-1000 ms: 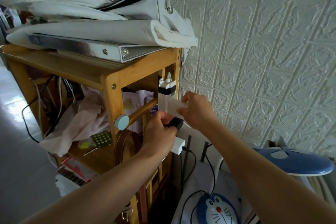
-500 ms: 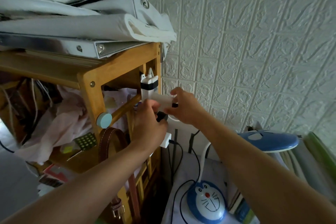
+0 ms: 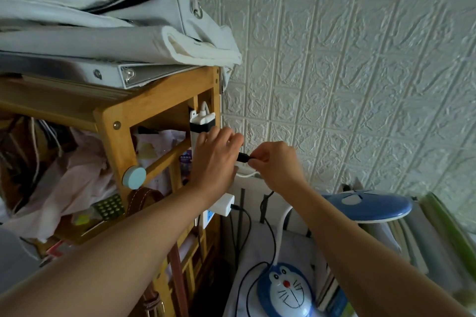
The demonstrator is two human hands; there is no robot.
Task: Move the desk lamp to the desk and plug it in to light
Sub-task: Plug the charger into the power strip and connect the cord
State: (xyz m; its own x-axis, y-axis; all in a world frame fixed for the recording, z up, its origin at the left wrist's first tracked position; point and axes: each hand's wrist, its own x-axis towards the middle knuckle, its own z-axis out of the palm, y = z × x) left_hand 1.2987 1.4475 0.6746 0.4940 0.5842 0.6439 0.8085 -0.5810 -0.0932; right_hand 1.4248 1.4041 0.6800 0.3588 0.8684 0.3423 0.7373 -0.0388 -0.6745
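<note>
The desk lamp has a blue cartoon-cat base (image 3: 284, 293) at the bottom, a white bendable neck and a blue oval head (image 3: 365, 206) at the right. Its black cord (image 3: 270, 229) runs up to a black plug (image 3: 242, 157). My right hand (image 3: 277, 165) pinches that plug beside a white power strip (image 3: 202, 122) fixed upright on the wooden shelf's side. My left hand (image 3: 215, 159) lies over the strip and grips it; the sockets under it are hidden.
The wooden shelf (image 3: 110, 121) holds a binder and white bags on top, cloth and cables inside. A white charger (image 3: 226, 204) with a black cable sits lower on the strip. Books (image 3: 422, 244) stand at the right against the textured wall.
My right hand has drawn back to the right and now holds the black plug out from the strip. My left hand has moved up onto the strip. The view has shifted slightly.
</note>
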